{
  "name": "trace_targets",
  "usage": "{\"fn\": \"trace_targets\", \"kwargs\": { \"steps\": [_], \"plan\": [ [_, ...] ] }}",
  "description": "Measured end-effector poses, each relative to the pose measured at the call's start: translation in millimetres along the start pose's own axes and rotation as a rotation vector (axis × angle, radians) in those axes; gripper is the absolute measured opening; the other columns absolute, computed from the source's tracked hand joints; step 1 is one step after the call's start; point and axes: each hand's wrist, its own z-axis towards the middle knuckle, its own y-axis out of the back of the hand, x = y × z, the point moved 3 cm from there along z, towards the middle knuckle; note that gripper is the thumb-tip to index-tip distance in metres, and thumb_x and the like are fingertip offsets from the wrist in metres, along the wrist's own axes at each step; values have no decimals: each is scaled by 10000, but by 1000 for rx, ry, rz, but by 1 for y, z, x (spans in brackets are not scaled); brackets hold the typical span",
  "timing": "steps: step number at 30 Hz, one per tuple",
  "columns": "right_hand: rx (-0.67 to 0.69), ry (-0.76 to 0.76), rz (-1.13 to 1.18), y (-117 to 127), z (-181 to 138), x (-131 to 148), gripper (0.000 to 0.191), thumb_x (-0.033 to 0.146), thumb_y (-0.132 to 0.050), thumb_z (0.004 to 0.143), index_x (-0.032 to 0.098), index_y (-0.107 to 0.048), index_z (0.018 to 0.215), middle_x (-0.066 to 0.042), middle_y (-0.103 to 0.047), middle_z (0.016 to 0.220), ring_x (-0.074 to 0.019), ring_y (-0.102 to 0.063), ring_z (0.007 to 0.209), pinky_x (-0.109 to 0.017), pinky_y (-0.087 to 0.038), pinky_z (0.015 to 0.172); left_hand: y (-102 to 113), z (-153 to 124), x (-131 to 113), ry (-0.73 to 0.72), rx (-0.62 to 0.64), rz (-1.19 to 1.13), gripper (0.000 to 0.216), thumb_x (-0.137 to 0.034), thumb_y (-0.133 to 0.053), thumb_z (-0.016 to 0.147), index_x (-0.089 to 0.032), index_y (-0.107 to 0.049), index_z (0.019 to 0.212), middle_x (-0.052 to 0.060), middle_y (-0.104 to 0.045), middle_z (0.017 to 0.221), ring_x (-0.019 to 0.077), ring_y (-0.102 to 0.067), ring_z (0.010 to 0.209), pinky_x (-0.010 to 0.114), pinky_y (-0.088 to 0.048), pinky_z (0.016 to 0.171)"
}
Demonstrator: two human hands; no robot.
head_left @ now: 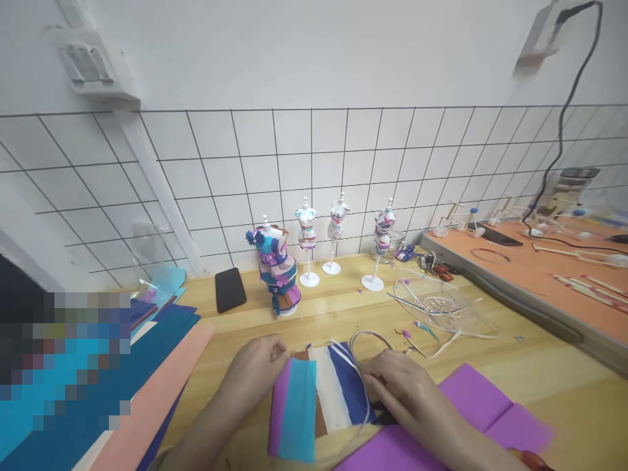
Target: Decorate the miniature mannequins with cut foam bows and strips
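A striped sheet (301,412), which looks like crepe paper in purple, turquoise, brown, white and navy, lies on the wooden table in front of me. My left hand (258,366) is closed in a pinch at its upper left corner. At the sheet's right edge, my right hand (400,386) is closed, with thumb and fingers on a thin white cord (360,337). The cord loops above the hand and trails down over the navy stripe. What lies under the right palm is partly hidden. Purple paper (471,396) spreads beneath and beside the right forearm.
A dressed mini mannequin (279,268) stands at the back, beside several paint-flecked mannequins (307,229). A black phone (229,290) lies left of them. Coloured paper sheets (161,373) fill the left side. Tangled white cord (436,301) lies right, before an orange-topped table (540,261).
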Motion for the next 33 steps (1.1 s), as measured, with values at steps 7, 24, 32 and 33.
{"fn": "trace_targets", "kwargs": {
  "steps": [7,24,32,33],
  "plan": [
    [4,329,-46,-7,-8,27,169,179,-375,920,196,-538,958,-53,-628,774,-168,-563,695,-275,-422,622,-17,-26,-30,-158,74,250,218,-318,-463,760,-217,-627,865,59,-681,875,235,-603,820,290,-356,642],
    [24,455,-40,-15,-15,29,254,180,-298,941,187,-551,956,-45,-635,729,-168,-561,653,-272,-400,599,53,-79,82,414,109,586,197,-216,-424,717,-177,-583,608,126,-650,714,280,-606,678,326,-364,554],
    [94,364,-27,-21,-18,22,201,172,-369,918,201,-563,963,-46,-625,763,-175,-560,700,-283,-404,638,48,-105,111,496,5,607,189,-114,-382,701,-160,-564,681,157,-638,792,309,-609,741,341,-357,587],
    [95,355,-28,-22,-18,22,203,171,-369,917,201,-565,958,-47,-623,762,-176,-560,700,-284,-404,638,52,-106,110,478,-12,548,176,-144,-381,721,-175,-537,647,123,-628,741,283,-598,706,324,-351,579]
  ]
}}
